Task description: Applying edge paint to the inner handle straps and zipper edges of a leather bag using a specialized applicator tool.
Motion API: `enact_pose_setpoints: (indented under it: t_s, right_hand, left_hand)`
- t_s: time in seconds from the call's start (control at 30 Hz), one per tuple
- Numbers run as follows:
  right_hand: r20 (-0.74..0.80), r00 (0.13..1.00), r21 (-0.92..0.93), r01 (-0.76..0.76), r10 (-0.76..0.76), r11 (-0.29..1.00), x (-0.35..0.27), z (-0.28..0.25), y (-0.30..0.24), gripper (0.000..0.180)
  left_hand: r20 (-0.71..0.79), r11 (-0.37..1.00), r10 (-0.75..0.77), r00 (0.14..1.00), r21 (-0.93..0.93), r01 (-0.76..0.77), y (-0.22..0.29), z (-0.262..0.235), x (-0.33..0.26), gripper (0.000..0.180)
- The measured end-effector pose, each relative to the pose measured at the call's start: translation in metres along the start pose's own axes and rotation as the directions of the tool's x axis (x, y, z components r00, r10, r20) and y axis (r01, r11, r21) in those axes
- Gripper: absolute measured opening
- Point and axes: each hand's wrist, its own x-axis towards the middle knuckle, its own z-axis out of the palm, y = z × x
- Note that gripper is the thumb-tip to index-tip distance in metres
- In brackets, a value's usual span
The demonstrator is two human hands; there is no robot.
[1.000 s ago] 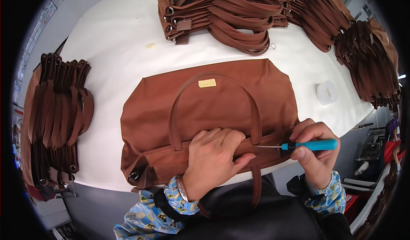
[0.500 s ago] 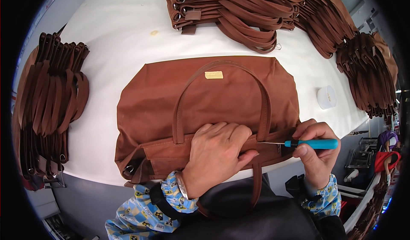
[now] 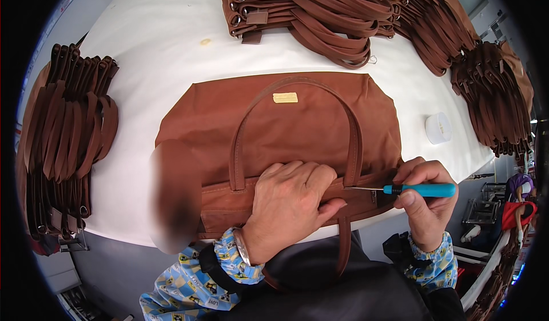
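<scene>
A brown handbag (image 3: 189,115) lies flat before me, its arched handle (image 3: 235,132) turned away and a small gold plate on its side. My left hand (image 3: 286,206) is closed on the stitched edge of its opening, back of the hand up, thumb pointing right, fingertips hidden. My right hand (image 3: 429,204) pinches a screwdriver-like tool with a teal handle (image 3: 426,190) and black collar. Its thin metal shaft points left and meets the bag by the handle's right base; the tip cannot be made out. The bag's lower left corner is blurred.
A white table (image 3: 137,52) carries the work. Brown bags are piled at the left (image 3: 68,132), at the back (image 3: 320,12) and at the right (image 3: 492,98). A small white round container (image 3: 438,128) stands right of the bag. Other people (image 3: 517,201) are at the far right.
The tool and my right hand have shifted very slightly. My left hand stays on the same spot of the bag. A blurred patch now covers the bag's lower left corner.
</scene>
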Motion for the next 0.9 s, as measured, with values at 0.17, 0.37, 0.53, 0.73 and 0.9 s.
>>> enact_pose_setpoints:
  t_s: [0.17,0.37,0.53,0.73,0.9]
  right_hand:
    - [-0.008,1.000,0.010,-0.009,0.010,1.000,0.000,0.000,0.000,0.019]
    - [-0.181,0.980,0.268,0.134,-0.087,0.954,-0.006,-0.009,0.007,0.025]
    - [-0.215,0.976,0.316,0.098,-0.029,0.944,-0.023,-0.016,0.016,0.025]
    - [-0.119,0.984,0.267,-0.098,0.134,0.959,-0.044,-0.016,0.013,0.021]
    - [-0.076,0.996,0.152,-0.035,0.047,0.988,-0.046,-0.014,0.021,0.018]
  left_hand:
    - [-0.014,1.000,-0.002,1.000,-0.009,0.002,-0.001,0.000,0.000,0.035]
    - [-0.032,0.997,-0.020,0.999,-0.074,0.017,-0.001,0.002,0.002,0.027]
    - [-0.001,0.997,-0.046,0.999,-0.058,0.046,0.001,0.002,0.003,0.021]
    - [-0.021,0.997,-0.083,0.996,-0.011,0.083,0.003,0.004,0.002,0.023]
    - [0.007,0.998,-0.060,0.998,-0.017,0.060,0.000,0.003,0.001,0.032]
